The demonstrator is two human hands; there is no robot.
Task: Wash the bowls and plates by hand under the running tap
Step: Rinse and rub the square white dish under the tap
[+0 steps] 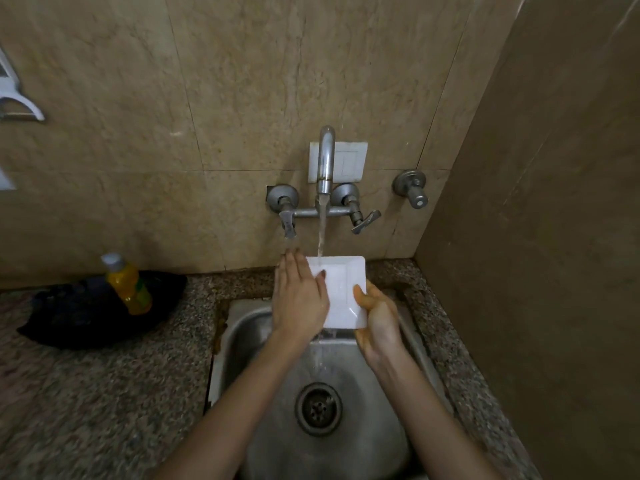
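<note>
One plate, one tap, two hands

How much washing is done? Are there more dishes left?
No washed dishes are in view. The left hand and right hand hold one white plate under the running tap, water spilling into the sink. No other bowls or plates show, so I can't tell what's left.
</note>
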